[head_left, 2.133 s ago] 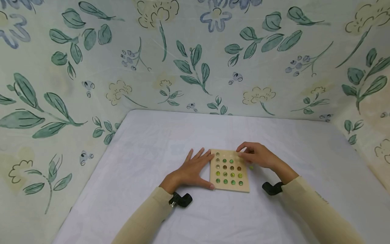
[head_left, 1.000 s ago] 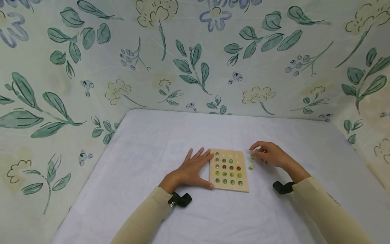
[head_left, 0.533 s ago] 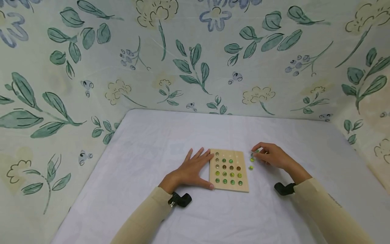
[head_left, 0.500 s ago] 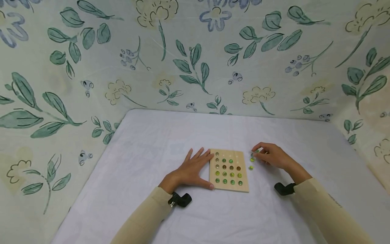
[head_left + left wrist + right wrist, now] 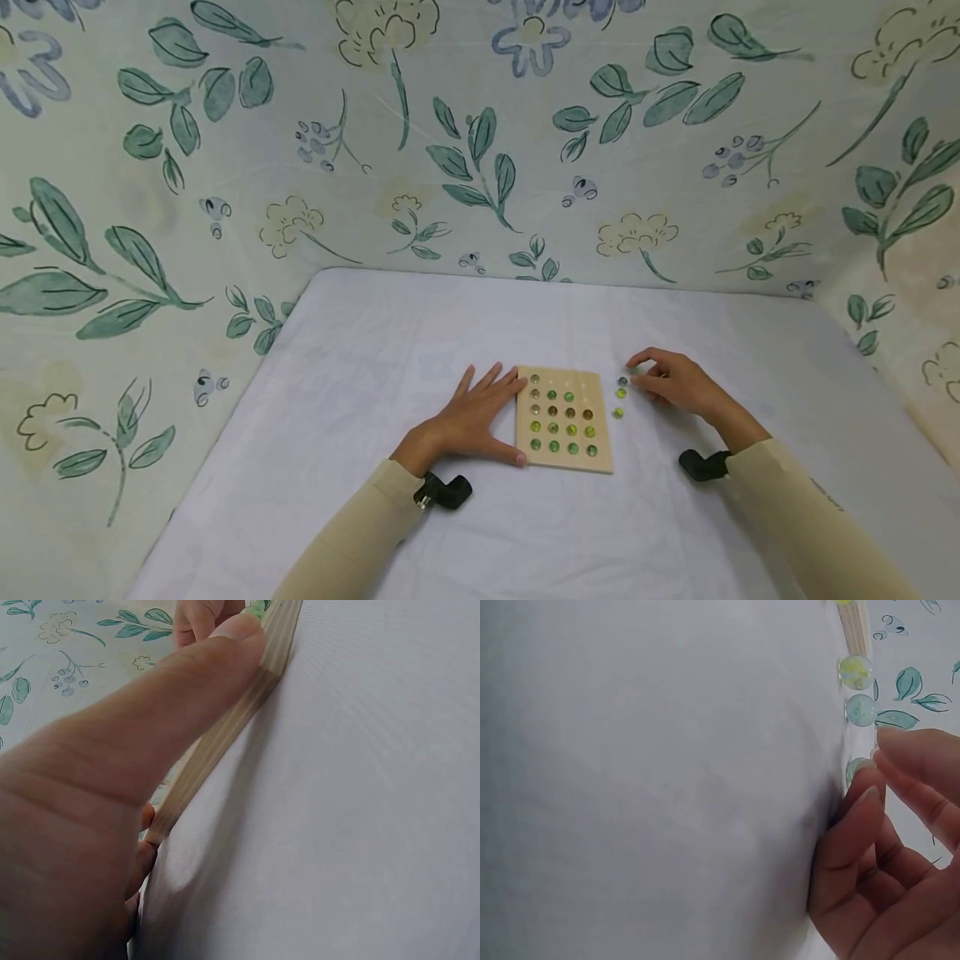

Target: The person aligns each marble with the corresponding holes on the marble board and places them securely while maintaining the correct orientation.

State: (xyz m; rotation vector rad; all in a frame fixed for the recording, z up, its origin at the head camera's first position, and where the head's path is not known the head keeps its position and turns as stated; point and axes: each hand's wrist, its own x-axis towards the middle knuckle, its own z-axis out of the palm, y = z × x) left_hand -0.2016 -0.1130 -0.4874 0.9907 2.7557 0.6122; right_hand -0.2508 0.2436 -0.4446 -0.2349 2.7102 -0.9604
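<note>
In the head view a square wooden board [image 5: 565, 464] holds rows of glass marbles in green, yellow-green, brown and clear. Bare hollows show at its far right corner. My left hand [image 5: 465, 421] rests at the board's left edge, fingers spread straight and thumb at the near corner. Beyond the right edge lie loose marbles: yellow-green [image 5: 618, 412], yellow [image 5: 621, 393] and bluish [image 5: 622, 382]. My right hand [image 5: 672, 383] is by a pale green marble [image 5: 856, 769], its thumb and index finger slightly apart. That marble is partly hidden by a fingertip in the right wrist view.
A white cloth [image 5: 450, 325] covers the table. Floral fabric [image 5: 480, 125] hangs behind and at both sides. Black wrist cameras, one on the left wrist [image 5: 450, 492] and one on the right [image 5: 703, 465], stick out low over the cloth.
My right hand has moved from the board's far right corner to the loose marbles, then slightly farther right, uncovering the bluish one. My left hand and the board have stayed in place.
</note>
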